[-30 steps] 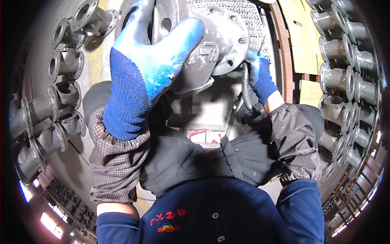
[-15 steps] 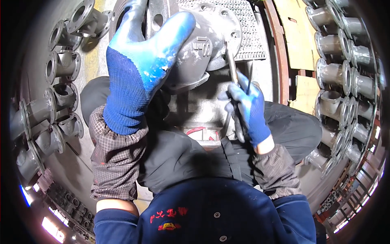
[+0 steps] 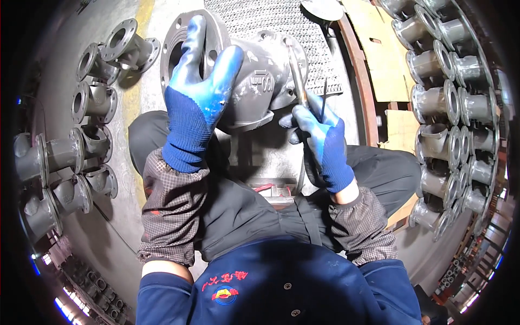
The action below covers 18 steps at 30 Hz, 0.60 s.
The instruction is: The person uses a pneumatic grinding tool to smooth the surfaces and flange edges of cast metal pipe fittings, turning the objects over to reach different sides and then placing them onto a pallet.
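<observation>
A grey cast-metal valve body (image 3: 252, 89) with raised lettering on its side lies tilted in front of me. My left hand (image 3: 200, 92), in a blue coated glove, grips its large near-left flange (image 3: 216, 35), with the fingers over the face and the thumb on the outer side. My right hand (image 3: 319, 130), gloved alike, is closed around a slim rod-shaped metal tool (image 3: 297, 81). The tool's tip meets the smaller flange at the casting's right end. A thin dark lever or rod (image 3: 324, 100) sticks up beside the fingers, and a dark hose hangs below the hand.
Similar flanged castings (image 3: 95, 103) stand on the floor at the left, and several stacked rows (image 3: 433, 100) line the right. A patterned metal grating (image 3: 260, 21) lies beyond the workpiece. A rusty steel bar (image 3: 357, 76) and yellowish boards (image 3: 374, 49) run along the right.
The view has shifted, showing more of the large flange and a round plate at the far right. Both hands keep their holds, and the tool's tip stays at the smaller flange.
</observation>
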{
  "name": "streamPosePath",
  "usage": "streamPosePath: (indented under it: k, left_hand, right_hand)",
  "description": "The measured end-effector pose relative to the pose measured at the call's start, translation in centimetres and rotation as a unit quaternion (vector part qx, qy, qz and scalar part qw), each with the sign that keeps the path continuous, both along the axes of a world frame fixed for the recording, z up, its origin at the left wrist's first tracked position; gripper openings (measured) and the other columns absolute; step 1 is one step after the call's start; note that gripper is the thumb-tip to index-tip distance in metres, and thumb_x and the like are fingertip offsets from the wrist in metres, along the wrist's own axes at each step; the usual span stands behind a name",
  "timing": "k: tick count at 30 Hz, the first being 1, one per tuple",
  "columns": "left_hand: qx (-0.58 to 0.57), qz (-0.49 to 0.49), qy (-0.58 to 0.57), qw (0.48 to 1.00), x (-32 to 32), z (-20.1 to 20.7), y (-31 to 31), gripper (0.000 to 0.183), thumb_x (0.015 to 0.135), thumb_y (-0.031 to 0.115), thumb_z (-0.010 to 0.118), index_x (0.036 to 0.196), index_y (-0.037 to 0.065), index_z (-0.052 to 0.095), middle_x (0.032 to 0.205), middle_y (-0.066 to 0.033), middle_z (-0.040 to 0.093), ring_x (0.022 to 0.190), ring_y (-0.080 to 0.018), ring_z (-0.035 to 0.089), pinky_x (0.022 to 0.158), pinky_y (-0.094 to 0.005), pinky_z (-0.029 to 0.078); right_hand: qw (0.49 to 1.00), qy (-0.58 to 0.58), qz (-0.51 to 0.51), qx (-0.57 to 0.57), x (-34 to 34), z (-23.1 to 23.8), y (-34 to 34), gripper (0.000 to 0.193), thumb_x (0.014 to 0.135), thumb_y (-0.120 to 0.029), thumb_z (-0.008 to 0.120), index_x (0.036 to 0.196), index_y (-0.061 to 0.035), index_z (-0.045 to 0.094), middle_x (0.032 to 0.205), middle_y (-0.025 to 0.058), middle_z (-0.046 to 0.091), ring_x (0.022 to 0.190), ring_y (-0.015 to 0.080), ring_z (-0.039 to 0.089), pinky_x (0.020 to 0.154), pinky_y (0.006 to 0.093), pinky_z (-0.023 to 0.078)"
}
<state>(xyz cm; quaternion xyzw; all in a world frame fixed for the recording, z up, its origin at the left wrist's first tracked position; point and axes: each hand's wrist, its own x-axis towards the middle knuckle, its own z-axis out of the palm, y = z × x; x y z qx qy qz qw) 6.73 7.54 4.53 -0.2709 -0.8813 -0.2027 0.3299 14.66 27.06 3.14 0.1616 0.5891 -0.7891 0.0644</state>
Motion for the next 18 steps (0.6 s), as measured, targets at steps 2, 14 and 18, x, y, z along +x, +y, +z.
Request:
streamPosePath:
  k: [2, 14, 18]
  left_hand:
    - [0.023, -0.034, 0.059, 0.997, -0.3, -1.2, -1.4, 0.033, 0.082, 0.001, 0.060, 0.114, -0.003, 0.053, 0.129, -0.0249, 0.046, 0.115, -0.0355, 0.051, 0.093, -0.0347, 0.044]
    - [0.480, -0.120, -0.320, 0.808, 3.7, -1.8, -3.1, 0.040, 0.091, 0.016, 0.053, 0.125, -0.004, 0.048, 0.109, -0.0111, 0.058, 0.089, -0.0135, 0.058, 0.078, -0.0233, 0.045]
    - [0.464, -0.059, -0.345, 0.814, 3.8, 0.0, -1.9, 0.033, 0.087, 0.011, 0.058, 0.115, -0.006, 0.055, 0.096, -0.0065, 0.063, 0.079, -0.0115, 0.059, 0.070, -0.0236, 0.047]
  right_hand:
    - [0.998, 0.055, 0.031, 0.003, -0.3, 2.0, -0.8, 0.040, 0.088, -0.012, 0.054, 0.125, 0.0038, 0.047, 0.090, 0.0084, 0.062, 0.076, 0.0117, 0.060, 0.057, 0.0203, 0.046]
    - [0.870, 0.380, 0.246, 0.194, -3.6, 3.8, -3.2, 0.033, 0.080, 0.000, 0.046, 0.112, 0.0025, 0.057, 0.079, 0.0074, 0.059, 0.067, 0.0118, 0.056, 0.061, 0.0225, 0.046]
    - [0.929, -0.005, 0.184, 0.320, -5.7, 3.9, 5.3, 0.038, 0.089, -0.025, 0.056, 0.118, -0.0002, 0.055, 0.091, 0.0070, 0.065, 0.074, 0.0106, 0.061, 0.059, 0.0188, 0.045]
